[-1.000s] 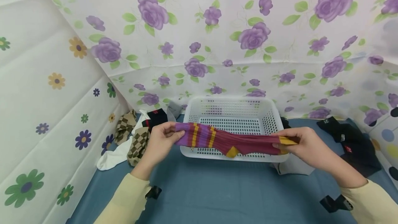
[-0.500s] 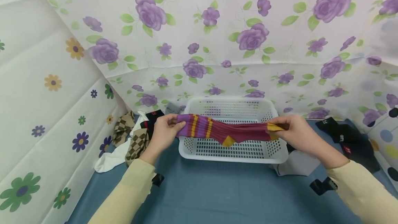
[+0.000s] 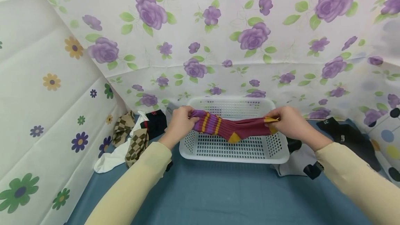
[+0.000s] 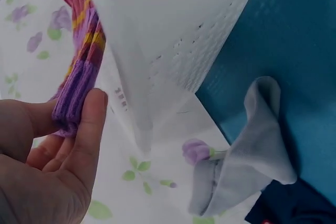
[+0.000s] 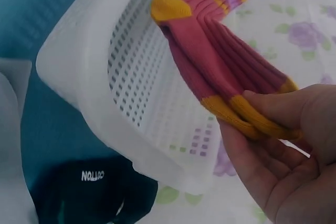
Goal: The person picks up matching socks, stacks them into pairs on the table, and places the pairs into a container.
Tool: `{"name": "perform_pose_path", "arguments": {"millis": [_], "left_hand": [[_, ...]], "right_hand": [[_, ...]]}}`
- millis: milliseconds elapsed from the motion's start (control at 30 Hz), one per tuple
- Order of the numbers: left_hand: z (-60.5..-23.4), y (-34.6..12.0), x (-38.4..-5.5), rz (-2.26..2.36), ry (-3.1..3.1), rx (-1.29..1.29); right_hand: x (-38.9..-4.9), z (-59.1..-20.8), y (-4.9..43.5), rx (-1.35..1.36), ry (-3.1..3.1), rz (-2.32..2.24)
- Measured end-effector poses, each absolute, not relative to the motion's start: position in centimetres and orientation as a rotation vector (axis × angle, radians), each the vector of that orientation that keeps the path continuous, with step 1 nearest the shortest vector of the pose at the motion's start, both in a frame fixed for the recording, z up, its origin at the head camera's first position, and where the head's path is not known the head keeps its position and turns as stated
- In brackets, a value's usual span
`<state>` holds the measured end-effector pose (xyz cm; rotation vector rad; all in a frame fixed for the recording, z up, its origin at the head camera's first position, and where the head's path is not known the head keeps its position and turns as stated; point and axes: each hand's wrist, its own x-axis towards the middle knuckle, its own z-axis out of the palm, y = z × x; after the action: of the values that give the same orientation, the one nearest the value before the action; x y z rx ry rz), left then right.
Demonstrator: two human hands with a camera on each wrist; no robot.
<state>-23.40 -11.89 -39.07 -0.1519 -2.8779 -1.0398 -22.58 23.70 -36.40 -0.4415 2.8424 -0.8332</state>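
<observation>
So, the striped socks (image 3: 226, 127) stretch straight from one set of fingers to the other, long axis running left to right: left hand (image 3: 181, 124) pinching the purple cuff end (image 4: 74, 95), right hand (image 3: 289, 122) gripping the yellow toes (image 5: 223, 111), neither one nearer. And beneath that span, there's the white basket (image 3: 234, 159), long side roughly parallel, the yellow heel (image 3: 234, 138) dipping midway between the fingers!

From here I see the left hand (image 3: 181, 122) and right hand (image 3: 290, 122) now closer together and farther forward than a second ago. The striped socks (image 3: 232, 127) between them sag more at the heel and sit farther over the basket (image 3: 234, 160). In the head view, the left hand uncovers more of the black sock (image 3: 157, 125).
</observation>
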Motion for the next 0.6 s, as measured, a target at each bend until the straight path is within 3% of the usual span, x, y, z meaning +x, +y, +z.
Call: {"name": "perform_pose_path", "arguments": {"millis": [600], "left_hand": [[-40.5,-9.9,-26.4,-0.737,-3.147,-0.117]], "right_hand": [[-26.6,-38.3,21.6,-0.441,2.814,-0.527]]}}
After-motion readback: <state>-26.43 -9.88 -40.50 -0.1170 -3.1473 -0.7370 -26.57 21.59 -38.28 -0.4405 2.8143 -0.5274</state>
